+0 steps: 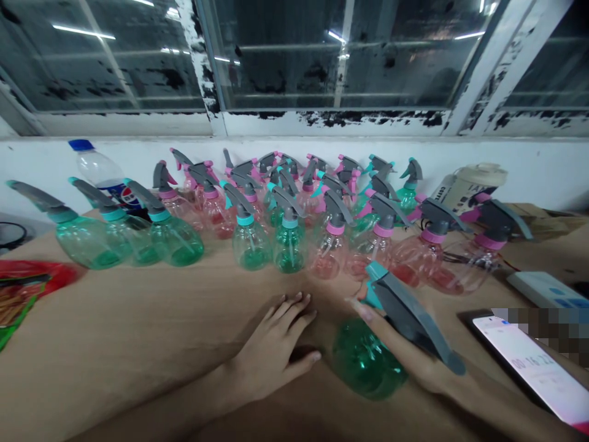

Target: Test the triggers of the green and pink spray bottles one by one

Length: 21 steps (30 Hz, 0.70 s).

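Note:
My right hand [396,344] is closed around the neck of a green spray bottle [368,359], whose grey and teal trigger head tilts toward me above the fingers. The hand hides the bottle's collar. To its left, my left hand [280,344] rests over the table with fingers stretched out and nothing in them. Ahead of both hands stand two green spray bottles [289,245] with teal collars. Beside these are pink spray bottles [329,255] with grey heads and pink collars.
Several more bottles crowd the back of the table [151,325]. Three green bottles [177,239] stand at left, before a Pepsi bottle [99,166]. A red packet [37,276] lies at the left edge. At right are a phone [529,362], a white box [547,288] and a paper cup [478,184].

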Each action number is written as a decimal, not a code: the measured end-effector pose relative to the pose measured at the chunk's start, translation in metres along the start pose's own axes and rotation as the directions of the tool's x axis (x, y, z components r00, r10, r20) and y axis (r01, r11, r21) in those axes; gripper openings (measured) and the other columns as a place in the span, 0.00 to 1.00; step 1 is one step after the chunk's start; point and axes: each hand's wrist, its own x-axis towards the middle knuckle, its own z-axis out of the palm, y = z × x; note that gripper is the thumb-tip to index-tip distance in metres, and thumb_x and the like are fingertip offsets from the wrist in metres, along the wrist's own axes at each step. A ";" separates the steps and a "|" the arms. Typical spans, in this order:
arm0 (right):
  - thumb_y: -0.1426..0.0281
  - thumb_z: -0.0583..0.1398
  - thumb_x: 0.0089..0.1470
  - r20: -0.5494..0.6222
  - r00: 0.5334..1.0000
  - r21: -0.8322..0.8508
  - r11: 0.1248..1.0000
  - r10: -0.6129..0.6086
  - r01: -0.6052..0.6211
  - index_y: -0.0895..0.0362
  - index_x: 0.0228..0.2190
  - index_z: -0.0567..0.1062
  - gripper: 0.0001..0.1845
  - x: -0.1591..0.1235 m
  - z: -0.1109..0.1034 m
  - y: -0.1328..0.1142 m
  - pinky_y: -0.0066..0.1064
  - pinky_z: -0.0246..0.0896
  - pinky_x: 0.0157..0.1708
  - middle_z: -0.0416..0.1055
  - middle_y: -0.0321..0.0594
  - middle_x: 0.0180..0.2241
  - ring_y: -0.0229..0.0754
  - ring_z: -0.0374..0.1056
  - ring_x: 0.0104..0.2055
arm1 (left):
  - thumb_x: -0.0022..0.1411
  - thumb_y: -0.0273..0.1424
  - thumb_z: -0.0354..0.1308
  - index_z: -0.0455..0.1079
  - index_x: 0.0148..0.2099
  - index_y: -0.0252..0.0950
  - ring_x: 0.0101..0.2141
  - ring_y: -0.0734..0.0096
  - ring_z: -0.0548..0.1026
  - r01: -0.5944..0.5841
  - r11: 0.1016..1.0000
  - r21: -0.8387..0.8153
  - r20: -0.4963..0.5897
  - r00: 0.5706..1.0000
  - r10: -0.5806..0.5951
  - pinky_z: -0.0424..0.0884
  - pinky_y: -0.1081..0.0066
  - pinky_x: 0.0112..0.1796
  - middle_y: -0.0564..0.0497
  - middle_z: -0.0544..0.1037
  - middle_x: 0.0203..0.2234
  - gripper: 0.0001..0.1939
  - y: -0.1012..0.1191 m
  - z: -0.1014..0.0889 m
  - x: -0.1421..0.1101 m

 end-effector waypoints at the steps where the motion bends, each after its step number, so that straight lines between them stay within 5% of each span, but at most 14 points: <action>1: 0.64 0.53 0.54 -0.003 1.000 0.015 1.000 0.013 -0.013 0.51 0.28 0.69 0.07 0.000 0.000 0.000 0.33 0.69 0.25 0.73 0.36 0.25 0.43 0.72 0.28 | 0.63 0.45 0.48 0.56 0.61 0.33 0.60 0.57 0.51 0.000 1.000 0.002 0.006 1.000 0.000 0.52 0.54 0.57 0.44 0.55 0.61 0.29 0.000 0.000 0.000; 5: 0.65 0.56 0.52 0.009 1.000 0.061 0.998 0.028 -0.029 0.51 0.31 0.71 0.05 0.000 -0.001 -0.003 0.33 0.71 0.29 0.74 0.36 0.27 0.43 0.73 0.30 | 0.64 0.45 0.48 0.54 0.62 0.33 0.60 0.57 0.50 -0.003 1.000 0.001 0.005 1.000 0.003 0.52 0.53 0.56 0.44 0.55 0.61 0.30 0.001 0.000 -0.001; 13: 0.66 0.58 0.50 0.006 1.000 0.047 0.999 -0.005 0.005 0.50 0.44 0.69 0.17 -0.005 0.000 0.000 0.35 0.73 0.35 0.76 0.37 0.36 0.46 0.74 0.38 | 0.64 0.45 0.48 0.55 0.61 0.34 0.60 0.57 0.51 0.004 1.000 0.004 -0.003 1.000 -0.004 0.51 0.53 0.57 0.44 0.56 0.61 0.29 0.002 0.001 -0.002; 21: 0.66 0.57 0.50 0.003 1.000 0.089 0.996 0.027 -0.027 0.49 0.37 0.71 0.10 -0.004 0.000 -0.004 0.36 0.72 0.34 0.74 0.35 0.30 0.45 0.73 0.33 | 0.64 0.45 0.48 0.55 0.61 0.33 0.60 0.57 0.51 0.009 1.000 0.002 0.005 1.000 -0.009 0.51 0.53 0.57 0.43 0.56 0.61 0.29 0.002 0.000 -0.001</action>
